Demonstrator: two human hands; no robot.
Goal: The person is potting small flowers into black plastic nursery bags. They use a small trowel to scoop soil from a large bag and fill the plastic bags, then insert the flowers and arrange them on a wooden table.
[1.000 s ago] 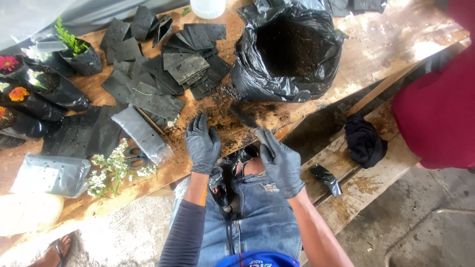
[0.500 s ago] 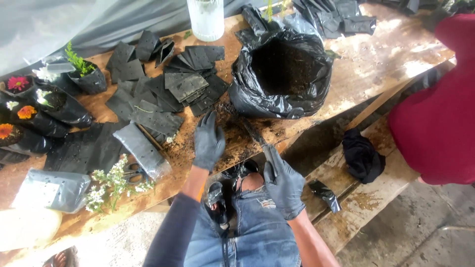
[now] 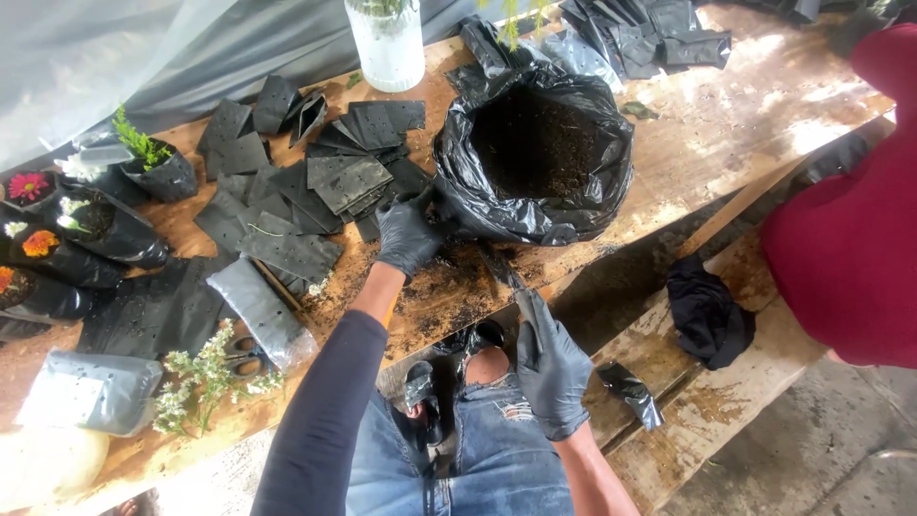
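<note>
Black plastic first: big bag of soil [image 3: 535, 205], open at the top, near the middle of the wooden table [image 3: 764, 105]. Left hand [image 3: 406, 234], in a black glove, closed on the rim of that bag. Right hand [image 3: 552, 368], gloved too, lower down by the knee, fingers shut on a small black bag [image 3: 506, 277]. Looks like the holding step, before any scooping. Needs a firm grip and a steady rim. Counted: one big bag, two gloved hands, one white jug [image 3: 387, 43], one pair of scissors [image 3: 246, 355], and a heap of flat little bags [image 3: 325, 182], too many to count.
</note>
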